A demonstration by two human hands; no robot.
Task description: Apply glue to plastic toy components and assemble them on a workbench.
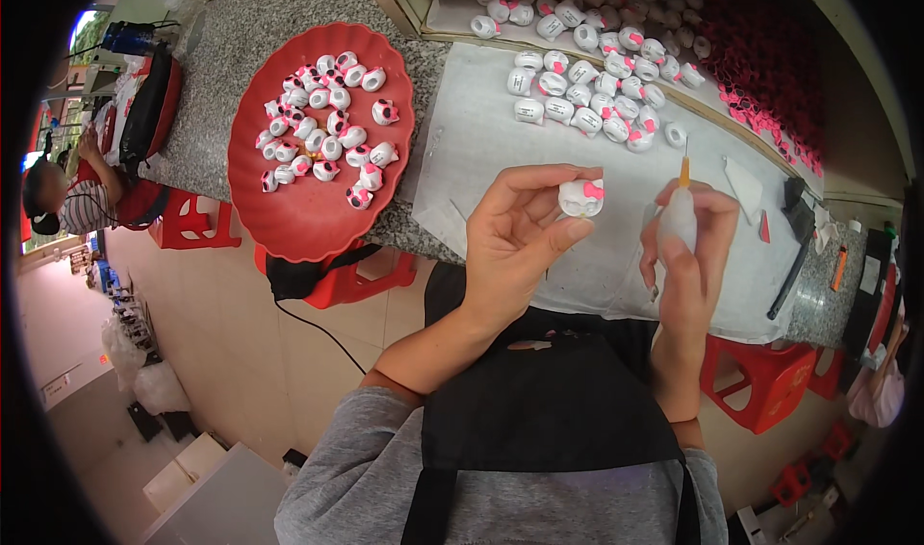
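Note:
Between the thumb and fingers of my left hand [515, 228] is a small white doll head [577, 201] with a pink bow. Pale eye hollows show on its front. My right hand [698, 256] grips a white squeeze bottle [680, 220], whose amber needle tip [685, 172] points up and away from me. The tip stays apart from the doll head. Just beyond my hands, several white doll heads [587, 96] lie in loose rows on a white sheet [491, 151].
At left a red scalloped tray [279, 220] holds many doll heads, some with dark eyes. Behind the rows, a shelf carries more heads and a heap of pink pieces [770, 112]. A white triangular piece [743, 184] and a black tool [791, 271] lie at right. Another person [82, 194] sits far left.

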